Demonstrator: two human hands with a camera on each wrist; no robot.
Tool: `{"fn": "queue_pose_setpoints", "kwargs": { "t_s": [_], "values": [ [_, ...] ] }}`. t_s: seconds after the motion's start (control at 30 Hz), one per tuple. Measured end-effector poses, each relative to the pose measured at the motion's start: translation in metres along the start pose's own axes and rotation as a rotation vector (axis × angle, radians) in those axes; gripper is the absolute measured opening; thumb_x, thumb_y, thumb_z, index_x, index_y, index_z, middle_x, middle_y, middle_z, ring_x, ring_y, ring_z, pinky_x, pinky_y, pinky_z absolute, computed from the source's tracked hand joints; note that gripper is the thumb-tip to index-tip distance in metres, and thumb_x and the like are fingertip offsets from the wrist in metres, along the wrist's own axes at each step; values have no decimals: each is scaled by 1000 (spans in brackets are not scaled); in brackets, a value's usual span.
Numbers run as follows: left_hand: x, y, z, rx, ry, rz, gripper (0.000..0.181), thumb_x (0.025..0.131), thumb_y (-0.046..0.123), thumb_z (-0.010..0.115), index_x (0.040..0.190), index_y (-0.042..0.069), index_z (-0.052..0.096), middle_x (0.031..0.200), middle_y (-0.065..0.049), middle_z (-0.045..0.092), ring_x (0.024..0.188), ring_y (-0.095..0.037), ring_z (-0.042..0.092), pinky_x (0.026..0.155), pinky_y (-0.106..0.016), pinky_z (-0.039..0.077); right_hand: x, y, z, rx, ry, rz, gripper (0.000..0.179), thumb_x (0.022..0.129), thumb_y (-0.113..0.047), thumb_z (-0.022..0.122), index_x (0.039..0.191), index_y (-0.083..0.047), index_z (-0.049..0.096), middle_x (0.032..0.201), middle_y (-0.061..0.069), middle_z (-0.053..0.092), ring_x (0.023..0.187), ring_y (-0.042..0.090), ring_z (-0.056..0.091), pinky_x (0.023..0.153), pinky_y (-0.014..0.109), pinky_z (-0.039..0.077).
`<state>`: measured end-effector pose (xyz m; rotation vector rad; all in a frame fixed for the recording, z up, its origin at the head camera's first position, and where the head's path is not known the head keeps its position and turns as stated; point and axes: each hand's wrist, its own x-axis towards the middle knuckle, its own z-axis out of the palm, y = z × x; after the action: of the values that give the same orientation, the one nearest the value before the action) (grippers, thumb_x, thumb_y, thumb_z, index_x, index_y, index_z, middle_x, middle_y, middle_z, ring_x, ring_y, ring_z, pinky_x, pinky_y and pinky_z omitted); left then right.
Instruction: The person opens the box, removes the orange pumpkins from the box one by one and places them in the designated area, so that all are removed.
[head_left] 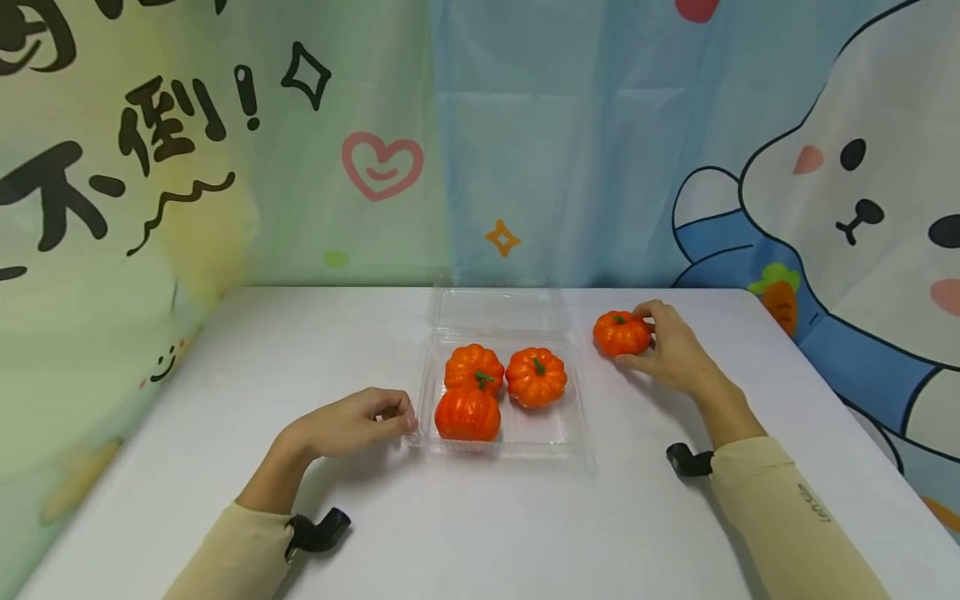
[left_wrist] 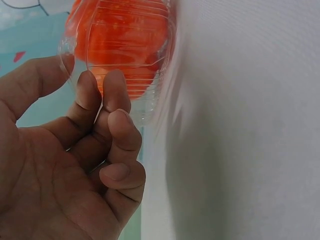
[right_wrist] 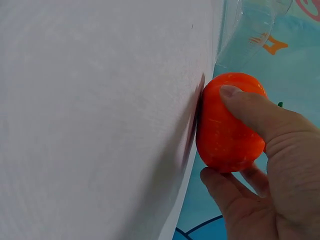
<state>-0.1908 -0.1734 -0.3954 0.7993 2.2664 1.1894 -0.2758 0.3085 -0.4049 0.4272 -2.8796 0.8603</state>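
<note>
Orange miniature pumpkin (head_left: 618, 333) is being gripped by the right hand (head_left: 672, 350), best held evenly round its sides, while the left hand (head_left: 360, 423) is pinching the clamshell container (head_left: 540, 428).

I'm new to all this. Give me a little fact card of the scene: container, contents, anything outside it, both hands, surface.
container: clear plastic box, lid open
inside: three orange pumpkins with green stems
outside: fourth pumpkin, right of the box
left hand: touches the box's near left corner
right hand: grips the fourth pumpkin
surface: white table
</note>
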Motion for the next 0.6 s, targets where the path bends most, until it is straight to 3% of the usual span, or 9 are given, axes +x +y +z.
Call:
{"fn": "queue_pose_setpoints", "kwargs": {
  "t_s": [0.17, 0.4, 0.6],
  "values": [
    [0, 2, 0, 6, 5, -3, 16, 103, 15, 54, 98, 6, 65, 91, -12, 66, 87, -17, 56, 80, -27, 43, 0, 0, -1, -15, -22, 13, 92, 82, -16, 87, 153, 1, 30, 140, 32, 41, 118, 49, 49, 103, 65, 43],
    [0, 2, 1, -3, 6, -5, 16, 103, 16, 54, 98, 6, 65, 92, -13, 66, 89, -18, 56, 81, -28, 43, 0, -10, -3, -33, -68, 56, 102, 83, -25, 86, 161, -7, 22, 153, 31, 30, 138, 51, 37, 109, 69, 35],
    [1, 1, 1, 0, 4, -6, 17, 103, 18, 55, 98, 6, 66, 92, -11, 66, 90, -19, 56, 82, -28, 43, -3, -26, -6, -64, -39, -25, 94, 86, -27, 83, 159, -6, 28, 153, 29, 31, 138, 49, 37, 109, 70, 34]
  ]
}}
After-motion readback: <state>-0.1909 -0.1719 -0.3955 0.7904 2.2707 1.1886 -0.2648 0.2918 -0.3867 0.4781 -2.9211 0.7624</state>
